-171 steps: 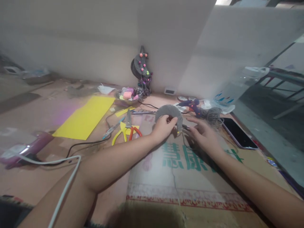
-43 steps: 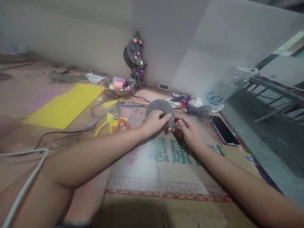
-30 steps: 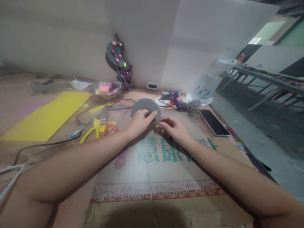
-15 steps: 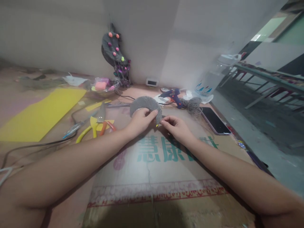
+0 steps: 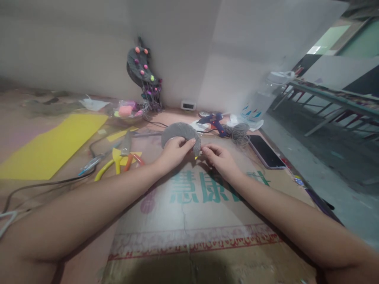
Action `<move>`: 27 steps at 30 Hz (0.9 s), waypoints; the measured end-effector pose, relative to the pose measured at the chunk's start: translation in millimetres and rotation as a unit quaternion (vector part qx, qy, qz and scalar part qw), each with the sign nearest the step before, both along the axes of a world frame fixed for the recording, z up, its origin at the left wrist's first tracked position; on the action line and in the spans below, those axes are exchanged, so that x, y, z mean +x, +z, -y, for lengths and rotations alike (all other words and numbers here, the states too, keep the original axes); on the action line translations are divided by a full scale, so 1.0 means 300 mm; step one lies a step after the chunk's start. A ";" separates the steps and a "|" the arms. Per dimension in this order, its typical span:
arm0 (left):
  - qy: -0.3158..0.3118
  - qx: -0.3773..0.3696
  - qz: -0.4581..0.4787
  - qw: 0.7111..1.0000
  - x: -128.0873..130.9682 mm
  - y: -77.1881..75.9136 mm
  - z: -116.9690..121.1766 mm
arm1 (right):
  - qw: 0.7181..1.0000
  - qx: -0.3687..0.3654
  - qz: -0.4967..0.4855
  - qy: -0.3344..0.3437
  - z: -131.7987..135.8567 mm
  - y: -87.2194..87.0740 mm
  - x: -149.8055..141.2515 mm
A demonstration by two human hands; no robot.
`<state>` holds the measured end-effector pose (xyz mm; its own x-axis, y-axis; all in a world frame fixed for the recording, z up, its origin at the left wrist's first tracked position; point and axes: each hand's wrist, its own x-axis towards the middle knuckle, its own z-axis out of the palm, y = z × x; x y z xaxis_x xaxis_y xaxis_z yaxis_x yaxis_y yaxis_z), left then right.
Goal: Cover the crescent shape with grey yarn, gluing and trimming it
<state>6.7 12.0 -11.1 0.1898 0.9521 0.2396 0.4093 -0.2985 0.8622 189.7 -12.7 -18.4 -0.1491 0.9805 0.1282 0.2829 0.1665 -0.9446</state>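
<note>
A grey yarn-wrapped crescent piece [image 5: 179, 130] stands upright on the printed cardboard sheet [image 5: 192, 205]. My left hand [image 5: 174, 152] is closed on its lower edge, thumb reaching toward the right tip. My right hand [image 5: 219, 157] pinches at that right tip of the crescent, fingers pressed together; what it pinches is too small to make out. A loose ball of grey yarn [image 5: 239, 133] lies just beyond my right hand.
A blue glue gun [image 5: 214, 120] and a black phone [image 5: 264, 150] lie at the right. Yellow-handled pliers [image 5: 110, 165], scissors, a yellow sheet [image 5: 44, 144], cables, a bowl of coloured bits [image 5: 128, 111] and a finished grey decoration [image 5: 141, 71] against the wall sit on the left.
My right hand came in from the cardboard to the crescent's right tip and closed into a pinch there. My left hand kept its hold. The view shifted to the right.
</note>
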 end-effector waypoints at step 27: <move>-0.004 0.023 -0.028 0.999 0.007 -0.009 -0.002 | 0.999 0.038 -0.014 0.015 -0.011 -0.014 -0.005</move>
